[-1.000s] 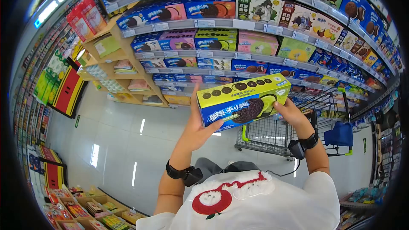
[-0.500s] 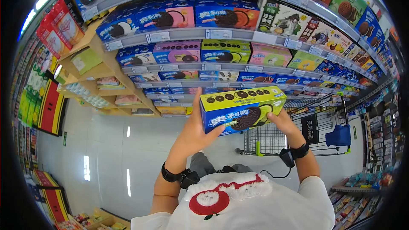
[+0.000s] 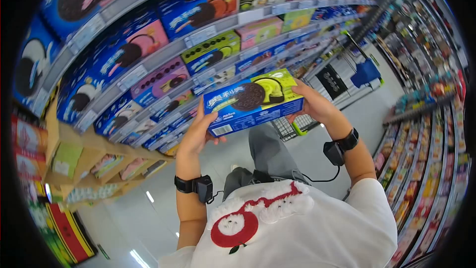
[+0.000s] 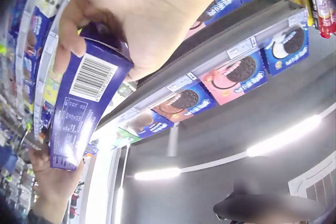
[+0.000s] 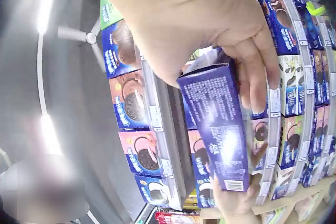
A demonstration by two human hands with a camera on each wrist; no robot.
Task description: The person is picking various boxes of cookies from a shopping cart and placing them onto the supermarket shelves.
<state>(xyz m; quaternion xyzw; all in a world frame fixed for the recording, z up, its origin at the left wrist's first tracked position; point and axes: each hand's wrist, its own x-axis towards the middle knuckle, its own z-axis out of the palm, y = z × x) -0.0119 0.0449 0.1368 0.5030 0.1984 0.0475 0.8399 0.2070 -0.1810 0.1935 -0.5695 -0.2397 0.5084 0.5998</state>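
A blue and lime-green cookie box (image 3: pixel 253 100), printed with dark sandwich cookies, is held in front of the chest with both hands. My left hand (image 3: pixel 193 131) grips its left end, thumb on the front face and fingers behind and below. At the opposite end my right hand (image 3: pixel 315 103) grips it, thumb near the top corner. The box's front tilts up toward the head camera, so its printed lower side with a barcode (image 4: pixel 94 78) shows in the left wrist view. Seen from the right wrist, the fingers curl round the far side of the box (image 5: pixel 218 124).
Shelves of cookie boxes (image 3: pixel 210 49) run along the front, with price tags on their edges. A shopping cart with a blue bag (image 3: pixel 364 73) stands to the right. Wooden shelving (image 3: pixel 69 154) is at left, and another stocked shelf (image 3: pixel 411 178) lies at right.
The view has turned, bringing the shelves closer on the left. The box has tipped back in both hands: its top panel has gone from view and its lower side now shows.
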